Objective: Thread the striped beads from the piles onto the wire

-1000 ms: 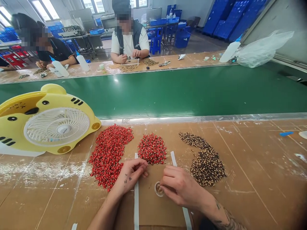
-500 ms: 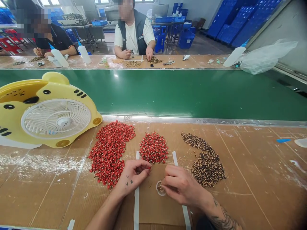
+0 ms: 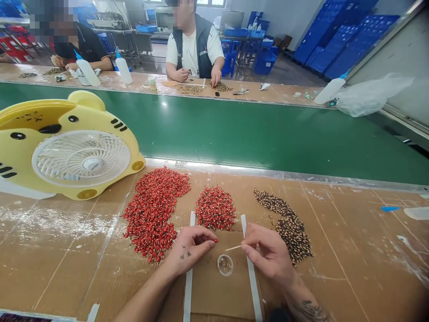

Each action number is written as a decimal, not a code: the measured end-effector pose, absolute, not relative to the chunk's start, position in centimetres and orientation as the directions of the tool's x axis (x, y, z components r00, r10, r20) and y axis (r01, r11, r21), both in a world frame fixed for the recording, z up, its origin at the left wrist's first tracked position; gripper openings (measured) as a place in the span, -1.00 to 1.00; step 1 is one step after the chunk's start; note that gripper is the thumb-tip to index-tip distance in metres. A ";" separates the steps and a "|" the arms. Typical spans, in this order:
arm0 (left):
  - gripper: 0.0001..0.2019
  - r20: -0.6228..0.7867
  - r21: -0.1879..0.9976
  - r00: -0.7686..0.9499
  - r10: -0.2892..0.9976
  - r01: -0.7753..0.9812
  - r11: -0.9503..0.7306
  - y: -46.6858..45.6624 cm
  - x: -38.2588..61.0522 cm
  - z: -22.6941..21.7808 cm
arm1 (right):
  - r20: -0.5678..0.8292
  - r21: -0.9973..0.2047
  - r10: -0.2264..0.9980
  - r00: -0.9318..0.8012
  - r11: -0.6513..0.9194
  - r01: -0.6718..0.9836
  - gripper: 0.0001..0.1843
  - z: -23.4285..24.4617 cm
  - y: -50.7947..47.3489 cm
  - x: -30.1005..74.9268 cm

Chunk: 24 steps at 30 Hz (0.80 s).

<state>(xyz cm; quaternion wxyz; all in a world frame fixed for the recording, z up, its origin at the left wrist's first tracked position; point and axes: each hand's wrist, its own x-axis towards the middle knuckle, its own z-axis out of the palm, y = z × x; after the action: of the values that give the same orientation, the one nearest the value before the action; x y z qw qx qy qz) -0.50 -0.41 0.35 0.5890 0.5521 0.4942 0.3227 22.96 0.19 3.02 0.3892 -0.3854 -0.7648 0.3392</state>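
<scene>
Between thumb and fingertips, my left hand [image 3: 192,248] pinches a small red piece [image 3: 216,241], like those in the red heaps. My right hand [image 3: 268,250] is closed on a thin pale stick, perhaps a toothpick [image 3: 233,248], whose tip points left toward the red piece without touching it. Below the stick, a small clear round cup [image 3: 225,265] stands on the cardboard sheet [image 3: 221,295]. Just beyond my hands lies a small heap of red pieces [image 3: 215,208]. A larger red heap [image 3: 154,210] spreads to the left. Right of my right hand are black-and-tan pieces [image 3: 291,228].
A yellow animal-shaped fan [image 3: 83,147] stands at the left. Beyond the cardboard-covered table runs a green conveyor belt [image 3: 234,134]. Two people sit at the far bench, near white bottles [image 3: 124,69] and a plastic bag [image 3: 368,96]. White tape strips [image 3: 252,277] edge the sheet.
My right hand has lifted the stick from the clear cup and moved up and right. The stick now points toward my left hand, which has shifted slightly right with the red piece.
</scene>
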 end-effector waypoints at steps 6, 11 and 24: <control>-0.87 -0.258 0.957 0.327 0.909 0.214 0.195 -0.3 -0.5 0.7 | 0.376 -0.795 0.859 -0.348 0.492 0.355 -0.85 3.2 0.2 21.7; -0.86 -0.256 0.958 0.339 0.905 0.217 0.189 -0.2 -0.5 0.6 | 0.382 -0.774 0.848 -0.367 0.511 0.374 -0.84 3.5 0.3 21.4; -0.84 -0.237 0.959 0.366 0.900 0.237 0.156 -0.2 -0.5 0.8 | 0.397 -0.716 0.824 -0.404 0.553 0.425 -0.83 3.4 0.6 21.3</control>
<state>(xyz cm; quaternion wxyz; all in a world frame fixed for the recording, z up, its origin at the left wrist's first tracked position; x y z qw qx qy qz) -0.50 -0.17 0.84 0.5843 0.5843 0.4866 0.2836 21.28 0.59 3.39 0.3791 -0.3927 -0.7955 0.2630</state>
